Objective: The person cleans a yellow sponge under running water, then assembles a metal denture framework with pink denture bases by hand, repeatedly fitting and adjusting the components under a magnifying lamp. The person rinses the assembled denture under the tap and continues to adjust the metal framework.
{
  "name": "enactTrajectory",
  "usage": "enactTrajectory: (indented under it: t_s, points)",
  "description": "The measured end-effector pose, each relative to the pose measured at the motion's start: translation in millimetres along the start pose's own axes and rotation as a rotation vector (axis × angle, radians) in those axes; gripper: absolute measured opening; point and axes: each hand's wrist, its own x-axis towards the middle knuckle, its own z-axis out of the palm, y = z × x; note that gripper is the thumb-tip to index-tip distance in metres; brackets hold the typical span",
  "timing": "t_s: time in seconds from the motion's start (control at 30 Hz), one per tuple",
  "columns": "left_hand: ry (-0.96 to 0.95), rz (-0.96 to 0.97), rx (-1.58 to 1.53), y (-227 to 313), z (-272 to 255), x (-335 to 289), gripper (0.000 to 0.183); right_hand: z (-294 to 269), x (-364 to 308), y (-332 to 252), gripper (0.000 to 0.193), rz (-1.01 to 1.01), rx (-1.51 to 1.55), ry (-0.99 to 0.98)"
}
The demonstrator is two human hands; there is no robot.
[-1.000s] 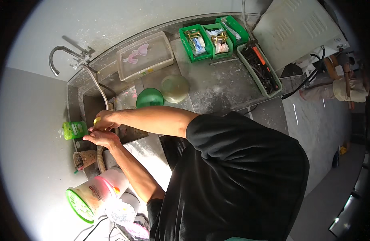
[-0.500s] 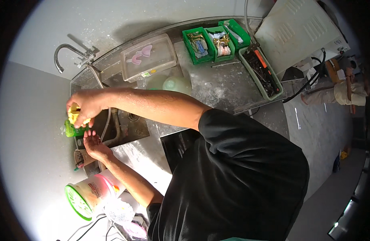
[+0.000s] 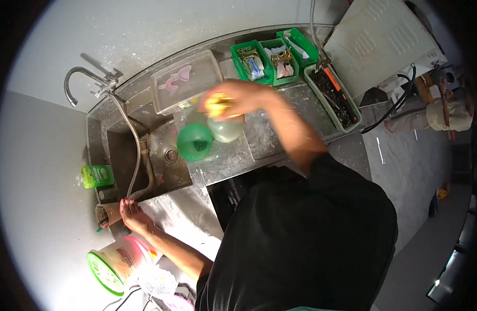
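Observation:
My right hand (image 3: 238,98), smeared by motion, grips a crumpled yellow sponge (image 3: 218,105) above the counter. Right under it is a pale translucent bowl (image 3: 227,130), partly covered by the hand. A green bowl (image 3: 194,142) stands beside that one, at the sink's right edge. My left hand (image 3: 135,215) is at the near edge of the sink (image 3: 166,179), fingers extended and holding nothing visible. Its fingertips are by the lower end of a grey hose (image 3: 137,155); whether they touch it I cannot tell.
A curved tap (image 3: 83,72) rises behind the sink. A green soap bottle (image 3: 97,176) stands at its left rim. Behind the bowls lies a clear plastic box (image 3: 197,67) with pink trays. Green bins (image 3: 251,59) and a tool tray (image 3: 334,98) sit farther right; a bucket (image 3: 114,262) stands near left.
My right hand has swung right with the yellow sponge, from over the soap bottle to over the bowls. My left hand has dropped slightly toward the sink's near edge. The bowls are now uncovered.

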Motion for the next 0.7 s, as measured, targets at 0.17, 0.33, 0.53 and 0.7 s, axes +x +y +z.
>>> enactTrajectory:
  t_s: [0.17,0.33,0.53,0.7]
  points:
    - [-0.026,0.002,-0.019,0.1,-35.4,-1.7,0.031,-131.6,-172.3,1.6,0.039,0.952,-0.168,0.244]
    - [-0.070,-0.051,-0.004,-6.6,-28.8,12.7,0.032,-214.3,-189.6,47.6,0.037,1.178,-0.492,0.409]
    - [-0.098,-0.110,0.034,-12.4,-3.2,17.1,0.032,-230.1,-167.3,114.1,0.039,1.135,-0.716,0.145]
    - [-0.109,-0.095,0.022,-7.6,1.1,5.6,0.032,-225.5,-173.9,133.5,0.041,1.101,-0.959,0.132]
